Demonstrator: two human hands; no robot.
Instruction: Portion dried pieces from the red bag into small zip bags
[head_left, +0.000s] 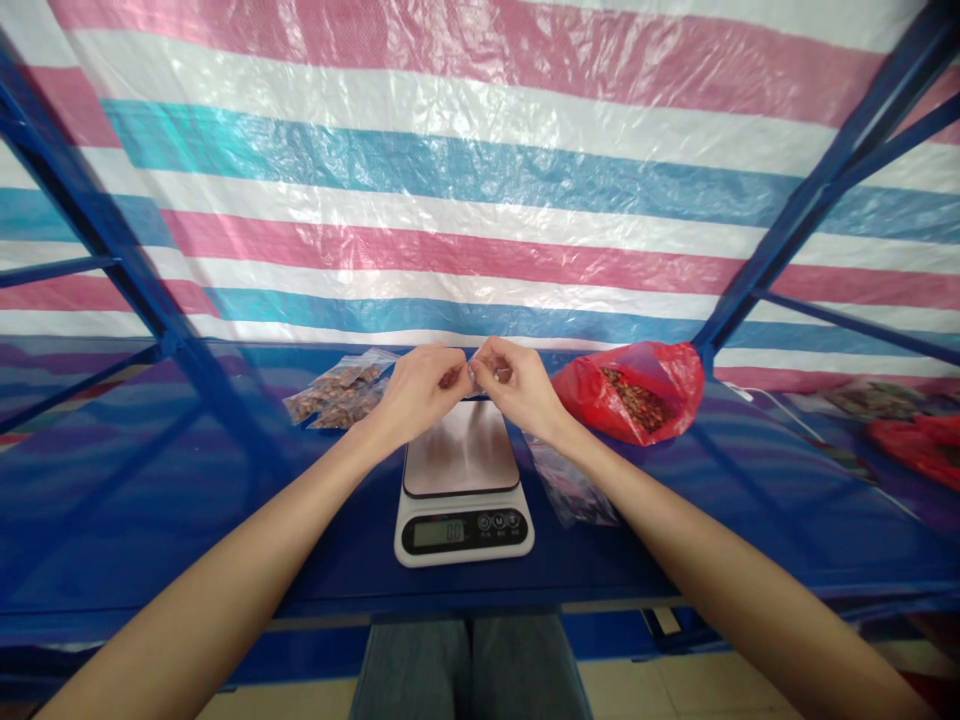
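Observation:
My left hand (424,385) and my right hand (519,385) meet beyond the back of a kitchen scale. Fingers pinched, both grip a small clear plastic bag (474,378), mostly hidden by the hands. Below them, the scale's bare metal plate (461,460) carries nothing, and its display (439,532) appears to read 0.0. Left of my left hand lie filled clear zip bags (337,392) with brown dried pieces inside. Near my right wrist, an open red plastic bag (675,385) holds reddish-brown dried bits. Flat clear bags (574,488) lie partly under my right forearm.
All this stands on a blue shelf (187,520) with blue metal posts (799,215) at both sides. A striped plastic sheet (465,170) hangs behind. At the far right are another red bag (919,440) and a pale cord (787,415).

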